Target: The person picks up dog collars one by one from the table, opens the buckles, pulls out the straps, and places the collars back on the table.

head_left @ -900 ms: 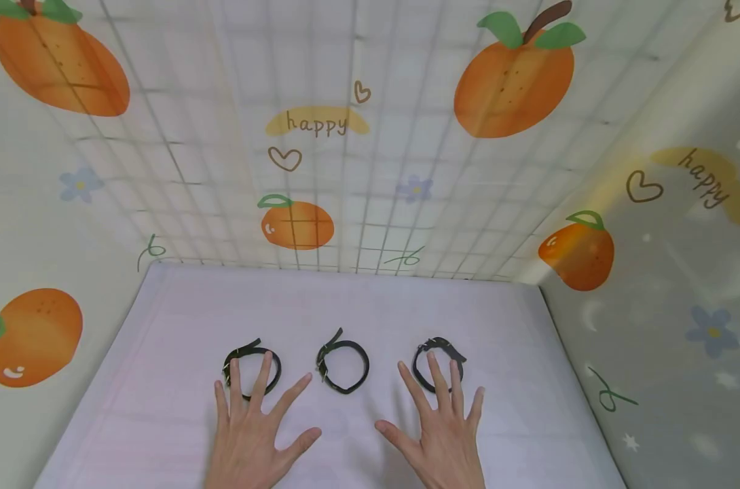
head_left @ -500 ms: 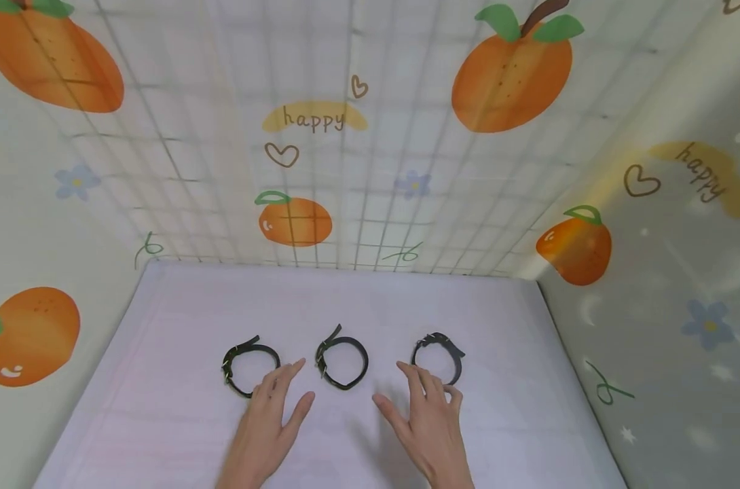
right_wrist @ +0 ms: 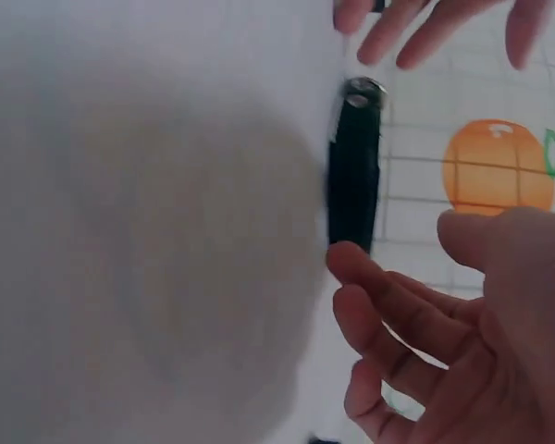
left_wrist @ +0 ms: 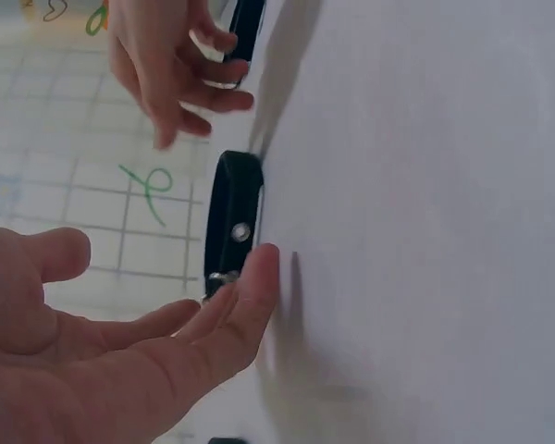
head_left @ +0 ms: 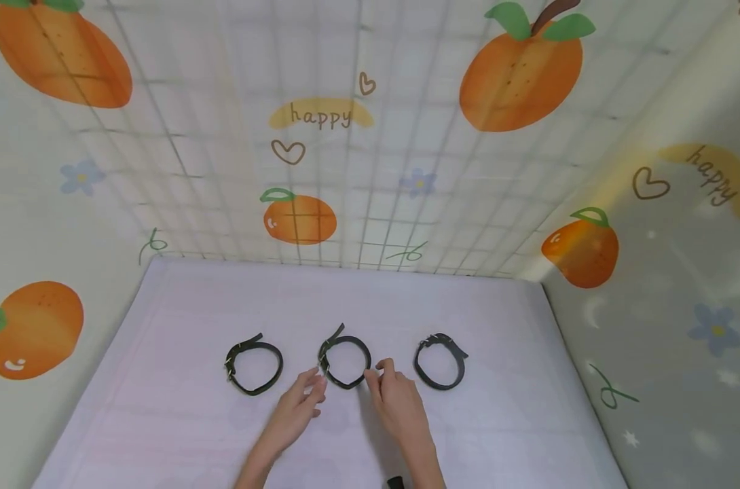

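Three black collars with metal buckles lie looped in a row on the white table (head_left: 504, 407). The middle collar (head_left: 325, 353) sits between my two hands, its loose strap end pointing up. My left hand (head_left: 293, 411) is at its lower left with bent, relaxed fingers; in the left wrist view the fingertips come close to the collar (left_wrist: 233, 199) by the buckle. My right hand (head_left: 399, 404) is at its right edge, thumb apart from loosely curled fingers. In the right wrist view a fingertip overlaps the collar's (right_wrist: 353, 176) near end; contact is unclear. Neither hand grips anything.
The left collar (head_left: 232, 356) and the right collar (head_left: 455, 348) lie on either side of the middle one. A patterned back wall (head_left: 235, 204) with printed oranges and side walls enclose the table. A small black object (head_left: 396, 482) shows beside the right wrist.
Both hands have moved inward from over the outer collars to the two sides of the middle collar. Their spread fingers have bent and drawn together. The collars have stayed in place.
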`<control>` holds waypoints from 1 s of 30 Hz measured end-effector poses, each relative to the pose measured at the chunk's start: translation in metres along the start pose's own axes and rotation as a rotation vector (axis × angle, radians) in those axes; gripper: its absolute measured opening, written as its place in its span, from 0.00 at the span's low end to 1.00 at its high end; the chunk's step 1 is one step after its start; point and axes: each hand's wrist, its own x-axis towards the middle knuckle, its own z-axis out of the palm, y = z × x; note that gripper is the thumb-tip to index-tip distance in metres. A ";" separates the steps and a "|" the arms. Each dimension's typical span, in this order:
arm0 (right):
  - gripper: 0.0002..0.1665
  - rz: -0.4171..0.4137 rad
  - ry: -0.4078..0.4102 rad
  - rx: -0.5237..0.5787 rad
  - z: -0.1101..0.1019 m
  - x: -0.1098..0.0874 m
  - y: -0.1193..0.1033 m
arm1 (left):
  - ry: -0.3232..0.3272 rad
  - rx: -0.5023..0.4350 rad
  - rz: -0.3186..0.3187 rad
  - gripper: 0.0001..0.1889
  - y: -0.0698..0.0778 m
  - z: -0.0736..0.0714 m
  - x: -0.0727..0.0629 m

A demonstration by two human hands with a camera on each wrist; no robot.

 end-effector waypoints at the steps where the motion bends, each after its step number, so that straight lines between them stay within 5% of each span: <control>1: 0.20 0.003 -0.007 -0.001 0.004 0.001 0.000 | -0.018 -0.037 -0.021 0.35 -0.001 0.001 0.001; 6: 0.20 0.075 -0.020 -0.018 0.020 0.004 -0.001 | -0.055 -0.129 -0.070 0.34 -0.005 0.007 0.005; 18: 0.26 0.291 0.003 0.065 0.028 0.011 -0.013 | -0.049 -0.139 -0.069 0.32 -0.009 0.008 0.008; 30: 0.18 0.340 0.039 0.132 0.000 -0.013 -0.028 | 0.091 -0.277 -0.003 0.32 0.000 0.008 0.004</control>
